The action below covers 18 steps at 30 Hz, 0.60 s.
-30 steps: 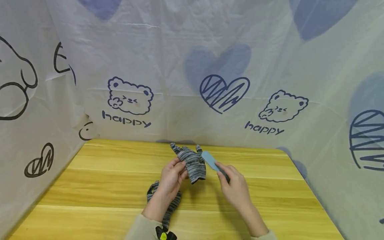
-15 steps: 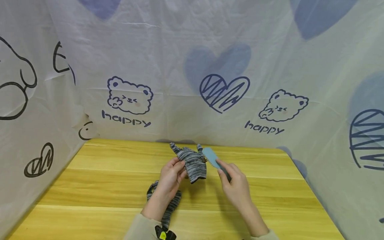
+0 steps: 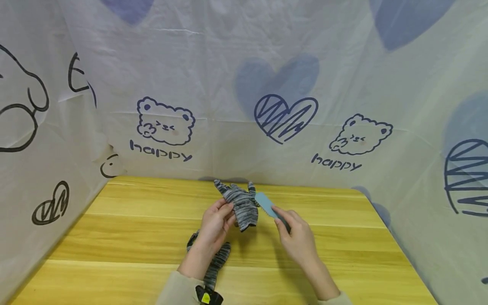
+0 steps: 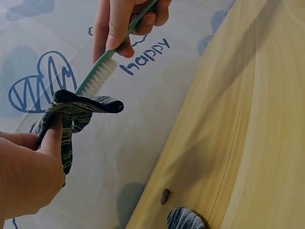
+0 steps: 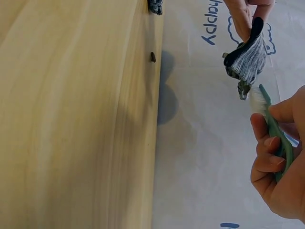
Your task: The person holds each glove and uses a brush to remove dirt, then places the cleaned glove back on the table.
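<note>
My left hand (image 3: 214, 224) pinches a dark grey striped knitted glove (image 3: 242, 207) above the table, its finger parts pointing up and away. In my right hand (image 3: 299, 237) is a light blue-green brush (image 3: 265, 203), gripped by its handle. The brush head is beside the glove's right side; in the left wrist view the white bristles (image 4: 98, 78) meet the glove (image 4: 71, 109) near its dark cuff. The right wrist view shows the bristles (image 5: 258, 101) close to a glove finger. A second striped glove (image 3: 218, 262) lies under my left forearm, partly hidden.
The wooden table (image 3: 114, 237) ends at a white printed cloth (image 3: 225, 140) hanging behind it and at both sides. A small dark piece (image 4: 165, 196) lies on the table near its edge. A black and yellow object (image 3: 208, 296) is by my left sleeve.
The held glove has shifted slightly left with my left hand. The brush head moved up and right, then back down and left beside the glove.
</note>
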{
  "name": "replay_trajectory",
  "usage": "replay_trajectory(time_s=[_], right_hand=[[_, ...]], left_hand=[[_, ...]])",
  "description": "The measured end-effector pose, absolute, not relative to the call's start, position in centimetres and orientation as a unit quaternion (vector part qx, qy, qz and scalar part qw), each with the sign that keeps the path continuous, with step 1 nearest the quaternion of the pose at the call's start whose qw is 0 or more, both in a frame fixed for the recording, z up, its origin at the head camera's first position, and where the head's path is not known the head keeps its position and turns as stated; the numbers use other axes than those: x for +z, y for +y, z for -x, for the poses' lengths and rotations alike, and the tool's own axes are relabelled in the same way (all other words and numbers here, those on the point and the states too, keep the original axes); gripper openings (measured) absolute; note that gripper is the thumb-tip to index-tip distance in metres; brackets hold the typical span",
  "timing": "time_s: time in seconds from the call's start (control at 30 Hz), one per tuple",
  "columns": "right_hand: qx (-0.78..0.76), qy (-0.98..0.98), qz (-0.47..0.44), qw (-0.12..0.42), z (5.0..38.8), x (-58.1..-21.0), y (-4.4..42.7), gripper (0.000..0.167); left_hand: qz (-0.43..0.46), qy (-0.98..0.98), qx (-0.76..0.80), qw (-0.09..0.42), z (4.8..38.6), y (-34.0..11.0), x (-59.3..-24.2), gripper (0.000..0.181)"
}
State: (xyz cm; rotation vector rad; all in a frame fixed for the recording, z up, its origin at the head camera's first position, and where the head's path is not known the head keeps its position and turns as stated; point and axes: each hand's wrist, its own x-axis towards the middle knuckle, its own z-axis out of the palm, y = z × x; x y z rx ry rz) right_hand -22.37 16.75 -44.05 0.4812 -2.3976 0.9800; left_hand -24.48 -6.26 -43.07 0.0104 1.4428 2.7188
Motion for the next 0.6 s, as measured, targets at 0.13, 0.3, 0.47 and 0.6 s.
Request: replay_trajectory(time_s=[0.13,0.3,0.47,0.6], right_hand=[[0.356,-0.889,-0.163,0.238,22.53,-44.07,16.97,0.035],[0.357,-0.9,-0.128,0.215,22.73,-44.11,17.44,0.036],[0.365,-0.896,-0.119,0.224,22.77,-44.16,17.59,0.037],[0.38,-0.873,-0.164,0.258,22.59,-44.0,17.07,0.037]], left_hand=[[-0.004,0.463,0.886,0.027,24.69,-6.32,-43.1,0.05],[-0.001,0.465,0.885,0.023,24.78,-6.49,-43.06,0.048],[0.003,0.468,0.884,0.025,24.73,-6.63,-43.02,0.045],[0.006,0.471,0.882,0.029,24.64,-6.62,-43.12,0.048]])
